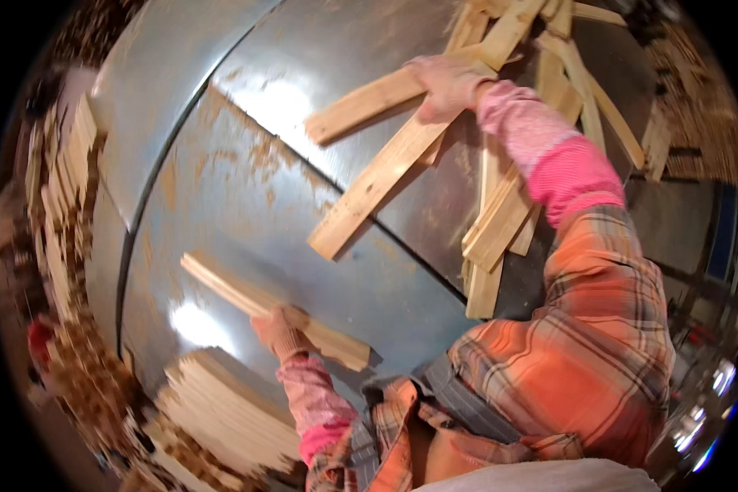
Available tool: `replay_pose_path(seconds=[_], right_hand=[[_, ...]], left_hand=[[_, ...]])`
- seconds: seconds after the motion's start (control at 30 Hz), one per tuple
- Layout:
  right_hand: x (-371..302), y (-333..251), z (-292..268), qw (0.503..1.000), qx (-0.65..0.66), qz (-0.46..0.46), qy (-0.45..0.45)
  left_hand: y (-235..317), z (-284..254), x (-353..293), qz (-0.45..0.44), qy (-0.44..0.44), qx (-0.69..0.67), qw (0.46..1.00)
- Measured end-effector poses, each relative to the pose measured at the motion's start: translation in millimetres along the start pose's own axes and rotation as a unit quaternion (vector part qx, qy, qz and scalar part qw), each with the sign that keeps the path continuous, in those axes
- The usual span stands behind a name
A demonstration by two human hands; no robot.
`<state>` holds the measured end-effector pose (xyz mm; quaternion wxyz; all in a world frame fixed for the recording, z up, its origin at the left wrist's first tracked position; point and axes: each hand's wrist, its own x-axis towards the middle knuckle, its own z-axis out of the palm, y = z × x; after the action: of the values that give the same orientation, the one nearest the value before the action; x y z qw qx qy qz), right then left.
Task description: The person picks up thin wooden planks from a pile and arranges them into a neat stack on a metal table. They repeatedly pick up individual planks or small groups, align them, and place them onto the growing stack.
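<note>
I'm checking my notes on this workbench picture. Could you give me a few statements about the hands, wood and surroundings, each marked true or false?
1. The left hand holds strips. True.
2. The right hand is higher in the picture than the left. True.
3. The right hand touches nothing. False: it touches planks.
4. The planks all lie parallel. False: they point different ways.
5. Tan marks show on the table. True.
6. The clothing is plain blue. False: the shirt is orange plaid.
</note>
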<state>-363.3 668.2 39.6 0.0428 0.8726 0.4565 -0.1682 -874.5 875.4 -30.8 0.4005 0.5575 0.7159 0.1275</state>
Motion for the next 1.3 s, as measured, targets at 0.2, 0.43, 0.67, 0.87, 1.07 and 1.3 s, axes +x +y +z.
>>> replay_pose_path(seconds=[0.2,0.43,0.67,0.87,1.07,1.3], right_hand=[[-86.0,-74.0,44.1,0.972,-0.148,-0.158,-0.088],[-90.6,-73.3,16.3,0.998,-0.025,-0.039,-0.042],[4.9,3.1,-5.1,0.999,-0.004,0.045,0.002],[39.3,-83.9,13.0,0.993,0.033,0.105,-0.050],[-15.7,-178.7,35.1,0.992,0.107,-0.055,-0.032],[-8.5,-286.5,34.3,0.905,0.365,-0.126,-0.177]], left_hand=[[-58.8,-16.7,8.6,-0.039,0.069,-0.009,0.997],[-54.8,-12.2,-0.8,-0.035,0.055,-0.070,0.995],[-55.6,-10.5,5.1,-0.021,0.051,0.004,0.998],[-48.4,-4.9,-4.8,-0.025,0.072,-0.044,0.996],[-45.6,-9.6,-12.8,-0.012,0.003,-0.188,0.982],[-51.6,-31.2,27.8,-0.025,0.063,0.116,0.991]])
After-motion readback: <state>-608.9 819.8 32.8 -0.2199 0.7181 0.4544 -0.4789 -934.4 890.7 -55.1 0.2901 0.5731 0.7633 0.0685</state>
